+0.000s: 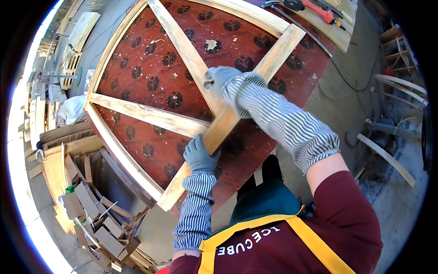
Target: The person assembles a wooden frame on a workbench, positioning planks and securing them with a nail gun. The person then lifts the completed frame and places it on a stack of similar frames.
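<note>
While boxes (pixel 109 242) lie heaped on the left, a wooden frame (pixel 122 152) sits on a red board (pixel 141 100) in the middle. The left hand (pixel 201 156) has its fingers close together against the long front bar (pixel 223 128), and the right hand (pixel 222 78) curls its fingers by a slanted bar (pixel 180 43), but I can't tell if either one grips. A red tool (pixel 318 10) lies at the top right.
</note>
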Demonstrator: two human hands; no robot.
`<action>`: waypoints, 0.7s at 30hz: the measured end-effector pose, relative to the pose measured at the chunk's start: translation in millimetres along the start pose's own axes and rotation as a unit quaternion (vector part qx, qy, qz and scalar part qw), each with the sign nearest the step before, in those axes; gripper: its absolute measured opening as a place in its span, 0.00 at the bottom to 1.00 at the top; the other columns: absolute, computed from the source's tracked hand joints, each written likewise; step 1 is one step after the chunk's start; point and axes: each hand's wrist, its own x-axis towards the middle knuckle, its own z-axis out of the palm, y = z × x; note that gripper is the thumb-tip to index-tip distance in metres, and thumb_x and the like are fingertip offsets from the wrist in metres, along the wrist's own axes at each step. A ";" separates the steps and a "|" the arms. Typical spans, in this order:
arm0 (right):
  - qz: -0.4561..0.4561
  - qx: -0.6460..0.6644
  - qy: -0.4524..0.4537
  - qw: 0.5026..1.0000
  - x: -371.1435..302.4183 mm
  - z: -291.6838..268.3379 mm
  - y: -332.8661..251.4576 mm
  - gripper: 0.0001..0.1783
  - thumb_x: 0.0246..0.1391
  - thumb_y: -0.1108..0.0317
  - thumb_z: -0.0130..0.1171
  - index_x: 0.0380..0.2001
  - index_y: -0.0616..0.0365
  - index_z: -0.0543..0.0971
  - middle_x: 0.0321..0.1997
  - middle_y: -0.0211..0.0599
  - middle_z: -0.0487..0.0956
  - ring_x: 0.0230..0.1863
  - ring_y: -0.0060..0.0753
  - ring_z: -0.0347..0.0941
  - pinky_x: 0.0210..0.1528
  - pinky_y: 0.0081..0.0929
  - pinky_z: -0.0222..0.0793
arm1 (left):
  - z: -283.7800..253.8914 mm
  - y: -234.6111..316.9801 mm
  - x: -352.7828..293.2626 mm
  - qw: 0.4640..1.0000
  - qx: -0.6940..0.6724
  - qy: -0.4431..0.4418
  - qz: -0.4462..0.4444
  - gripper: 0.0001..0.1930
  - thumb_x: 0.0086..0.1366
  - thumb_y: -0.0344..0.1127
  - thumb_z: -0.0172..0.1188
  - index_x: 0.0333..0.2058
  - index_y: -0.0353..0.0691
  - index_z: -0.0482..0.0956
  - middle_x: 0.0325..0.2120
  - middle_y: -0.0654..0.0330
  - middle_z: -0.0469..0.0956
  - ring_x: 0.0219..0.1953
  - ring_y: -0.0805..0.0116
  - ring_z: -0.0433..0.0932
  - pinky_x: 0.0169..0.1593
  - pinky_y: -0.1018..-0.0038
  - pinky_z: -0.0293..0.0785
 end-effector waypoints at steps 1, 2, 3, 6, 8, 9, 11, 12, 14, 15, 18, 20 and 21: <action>0.017 -0.023 -0.008 1.000 1.9 7.0 17.4 0.25 0.53 0.50 0.60 0.47 0.57 0.76 0.43 0.48 0.80 0.46 0.49 0.77 0.49 0.39 0.71 | 1.4 -0.4 -1.4 1.000 -0.003 0.001 0.000 0.46 0.39 0.52 0.73 0.57 0.41 0.65 0.47 0.54 0.69 0.49 0.52 0.68 0.48 0.55 0.64; 0.037 -0.047 -0.008 0.998 6.4 10.0 36.1 0.29 0.54 0.48 0.59 0.50 0.60 0.73 0.45 0.50 0.79 0.48 0.51 0.76 0.50 0.40 0.70 | 2.7 3.0 2.8 1.000 -0.007 0.006 0.008 0.46 0.39 0.52 0.73 0.57 0.41 0.65 0.47 0.54 0.69 0.49 0.52 0.68 0.48 0.55 0.64; 0.027 -0.045 -0.051 0.997 6.9 9.3 38.4 0.31 0.54 0.47 0.58 0.51 0.61 0.72 0.46 0.51 0.79 0.48 0.52 0.75 0.51 0.41 0.69 | 3.8 1.5 4.7 1.000 -0.014 0.015 0.008 0.45 0.39 0.51 0.73 0.56 0.42 0.66 0.47 0.54 0.69 0.50 0.52 0.68 0.49 0.55 0.65; 0.009 -0.053 -0.143 0.988 8.2 8.6 27.5 0.30 0.53 0.49 0.58 0.47 0.65 0.72 0.47 0.56 0.78 0.49 0.52 0.75 0.52 0.43 0.69 | -0.7 0.0 -0.1 1.000 0.000 0.006 -0.006 0.44 0.38 0.50 0.74 0.55 0.42 0.67 0.47 0.54 0.69 0.50 0.52 0.68 0.50 0.55 0.64; 0.033 -0.020 -0.168 0.985 18.0 16.5 28.1 0.30 0.52 0.50 0.59 0.47 0.67 0.73 0.47 0.57 0.78 0.49 0.52 0.75 0.51 0.43 0.69 | -2.1 2.7 1.8 1.000 -0.009 0.002 -0.007 0.44 0.38 0.51 0.74 0.55 0.43 0.67 0.47 0.55 0.70 0.50 0.53 0.68 0.51 0.55 0.64; 0.043 -0.030 -0.168 0.984 22.6 19.5 25.3 0.29 0.51 0.52 0.61 0.47 0.66 0.73 0.47 0.55 0.78 0.49 0.50 0.76 0.50 0.40 0.71 | -1.4 2.6 2.5 1.000 -0.009 0.006 -0.007 0.44 0.37 0.51 0.75 0.55 0.43 0.67 0.47 0.55 0.70 0.50 0.53 0.68 0.51 0.56 0.63; 0.059 -0.045 -0.171 0.982 31.7 24.6 21.9 0.29 0.50 0.53 0.63 0.48 0.66 0.74 0.46 0.54 0.79 0.48 0.47 0.77 0.49 0.38 0.73 | -1.1 2.4 3.9 1.000 -0.009 0.008 -0.006 0.44 0.37 0.51 0.75 0.54 0.43 0.67 0.47 0.56 0.70 0.49 0.55 0.69 0.51 0.57 0.63; 0.057 -0.041 -0.168 0.983 35.6 26.8 21.6 0.29 0.50 0.53 0.63 0.48 0.65 0.74 0.47 0.54 0.79 0.49 0.48 0.77 0.49 0.38 0.73 | -1.8 2.7 4.0 1.000 -0.010 0.006 -0.005 0.44 0.38 0.51 0.75 0.54 0.44 0.67 0.47 0.56 0.71 0.49 0.55 0.69 0.51 0.57 0.63; 0.055 -0.036 -0.164 0.984 38.7 32.2 20.7 0.29 0.50 0.53 0.63 0.48 0.65 0.74 0.47 0.54 0.78 0.49 0.48 0.76 0.50 0.38 0.72 | -2.8 2.0 4.1 1.000 -0.012 0.001 -0.006 0.44 0.38 0.51 0.74 0.54 0.44 0.67 0.47 0.57 0.71 0.49 0.56 0.69 0.51 0.58 0.62; 0.054 -0.036 -0.159 0.985 38.9 33.6 21.6 0.29 0.50 0.53 0.63 0.48 0.65 0.74 0.47 0.54 0.78 0.49 0.48 0.76 0.50 0.38 0.72 | -2.6 2.1 3.6 1.000 -0.013 -0.001 -0.009 0.44 0.38 0.51 0.74 0.54 0.44 0.67 0.47 0.57 0.71 0.49 0.56 0.69 0.51 0.58 0.62; 0.054 -0.028 -0.149 0.987 41.0 37.6 25.1 0.29 0.49 0.54 0.64 0.48 0.64 0.74 0.48 0.54 0.78 0.50 0.48 0.75 0.50 0.38 0.71 | -1.9 1.5 3.1 1.000 -0.018 -0.005 -0.008 0.43 0.39 0.51 0.74 0.55 0.44 0.67 0.47 0.56 0.71 0.49 0.56 0.69 0.51 0.57 0.61; 0.052 -0.023 -0.144 0.988 42.2 38.1 29.3 0.29 0.49 0.54 0.64 0.48 0.63 0.73 0.48 0.54 0.77 0.51 0.49 0.74 0.51 0.39 0.71 | -3.1 2.4 3.7 1.000 -0.016 -0.002 -0.005 0.43 0.39 0.50 0.74 0.54 0.43 0.67 0.46 0.56 0.71 0.48 0.56 0.69 0.51 0.58 0.62; 0.054 -0.023 -0.144 0.988 42.1 38.7 30.7 0.29 0.48 0.54 0.64 0.48 0.63 0.73 0.49 0.54 0.77 0.51 0.49 0.74 0.51 0.39 0.70 | -5.3 4.1 4.7 1.000 -0.010 0.001 -0.003 0.42 0.39 0.50 0.74 0.53 0.42 0.68 0.46 0.56 0.72 0.48 0.55 0.70 0.51 0.58 0.63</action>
